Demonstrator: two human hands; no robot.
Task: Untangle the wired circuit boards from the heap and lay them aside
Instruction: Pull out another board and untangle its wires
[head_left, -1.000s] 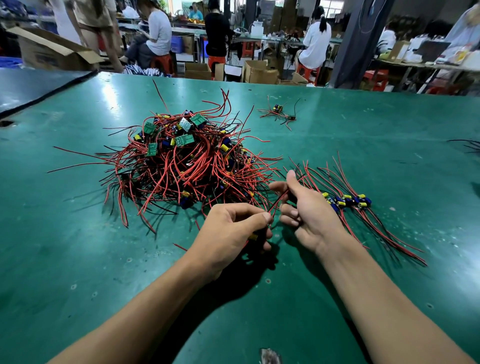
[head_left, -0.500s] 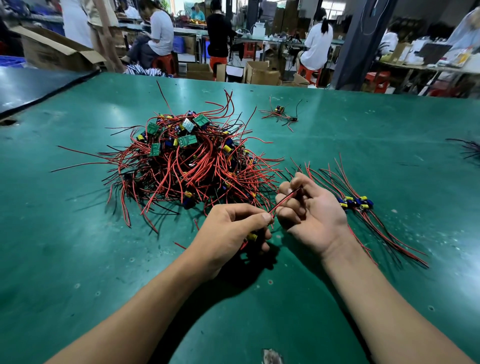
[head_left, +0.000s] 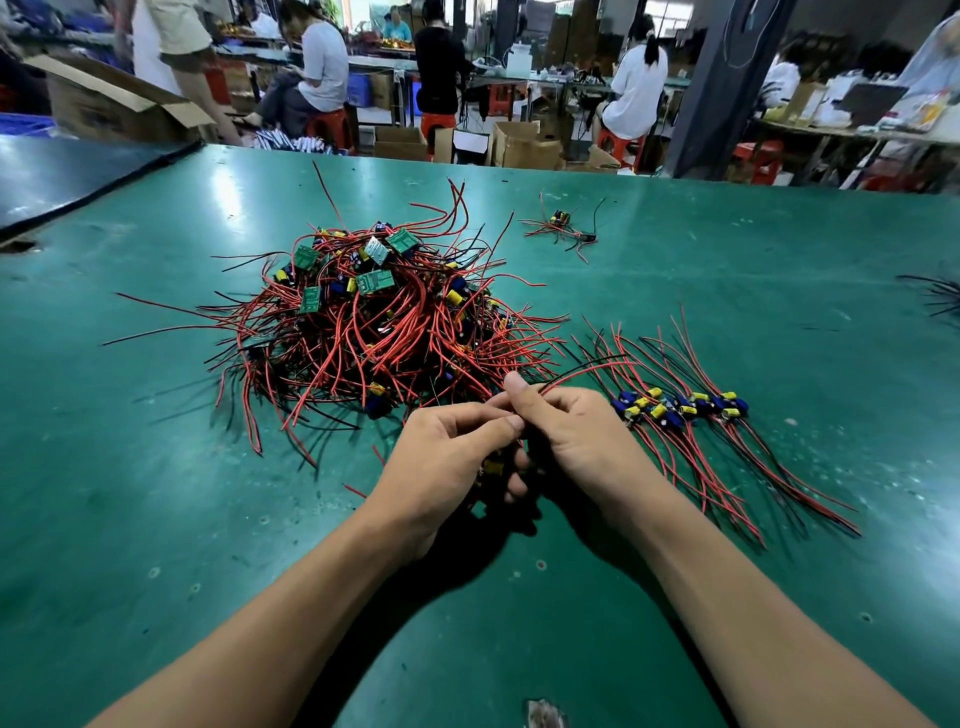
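A heap of small green circuit boards with red and black wires (head_left: 374, 322) lies on the green table (head_left: 156, 467), just beyond my hands. My left hand (head_left: 452, 457) is curled round one wired board, whose yellow part shows under the fingers. My right hand (head_left: 566, 431) touches the left one and pinches that board's red and black wires, which arc off to the right. A row of sorted boards with straightened wires (head_left: 691, 410) lies right of my right hand.
A small separate tangle of wired boards (head_left: 563, 228) lies farther back. More black wires (head_left: 935, 296) poke in at the right edge. A dark mat (head_left: 62, 176) adjoins the table's far left. Seated people, cardboard boxes and benches stand beyond the far edge.
My right hand has moved left to meet the left hand, closing on the wires, which now bend out to the right. The left hand has stayed put, still gripping the board.
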